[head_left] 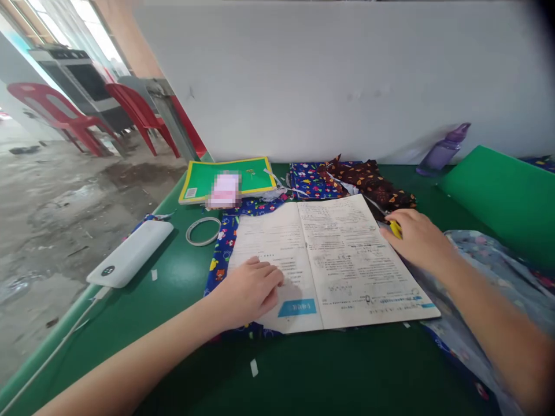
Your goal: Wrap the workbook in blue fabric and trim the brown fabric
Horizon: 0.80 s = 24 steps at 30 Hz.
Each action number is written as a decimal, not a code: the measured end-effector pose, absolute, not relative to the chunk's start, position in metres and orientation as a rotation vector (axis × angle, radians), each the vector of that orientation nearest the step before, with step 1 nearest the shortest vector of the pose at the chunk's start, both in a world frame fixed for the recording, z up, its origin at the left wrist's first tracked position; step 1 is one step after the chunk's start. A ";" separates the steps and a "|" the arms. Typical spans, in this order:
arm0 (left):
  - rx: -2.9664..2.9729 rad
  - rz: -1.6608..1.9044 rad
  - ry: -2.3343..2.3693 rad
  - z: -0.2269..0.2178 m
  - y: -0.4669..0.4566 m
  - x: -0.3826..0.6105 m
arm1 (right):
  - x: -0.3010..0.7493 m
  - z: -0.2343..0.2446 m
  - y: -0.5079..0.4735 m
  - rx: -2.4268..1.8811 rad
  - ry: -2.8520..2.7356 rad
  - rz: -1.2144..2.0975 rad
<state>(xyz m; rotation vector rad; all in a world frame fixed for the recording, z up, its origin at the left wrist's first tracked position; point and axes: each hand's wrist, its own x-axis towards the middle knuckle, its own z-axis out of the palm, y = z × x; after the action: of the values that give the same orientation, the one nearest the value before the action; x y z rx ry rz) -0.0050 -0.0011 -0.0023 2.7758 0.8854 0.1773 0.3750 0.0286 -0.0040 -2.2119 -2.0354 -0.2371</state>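
Desk point(338, 372): It is green, and it sits under the open book point(347, 260) and holds the things up for us.
Open book: It lies flat with print on both sides, on top of a blue patterned sheet point(217, 260).
Blue patterned sheet: It pokes out past the book's left side. We think the book's weight helps hold it down.
White box point(134, 254): It lies left of the book with a cord point(103, 293) in its end, maybe to be out of the way.
Left hand point(249, 292): It rests on the book's left page, maybe so the page can't slide. The fingers are loosely curled, half open, and we see nothing in them.
Right hand point(418, 238): It is by the book's right edge. The fingers are bent closed around a yellow thing point(395, 229). We can't tell what it is.
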 end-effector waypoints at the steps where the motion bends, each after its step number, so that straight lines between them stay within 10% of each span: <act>1: 2.729 0.203 0.870 -0.003 -0.001 -0.007 | 0.388 -0.009 0.026 -2.297 -1.981 -0.256; 24: 2.273 -0.052 0.441 0.000 0.023 -0.044 | 0.424 -0.048 0.018 -2.521 -1.638 -0.554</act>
<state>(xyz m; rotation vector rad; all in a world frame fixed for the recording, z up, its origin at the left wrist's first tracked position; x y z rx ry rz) -0.0438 0.0233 0.0003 2.2729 0.4406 -0.0516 0.4243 0.0177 -0.0483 -2.5205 -1.6377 -0.5545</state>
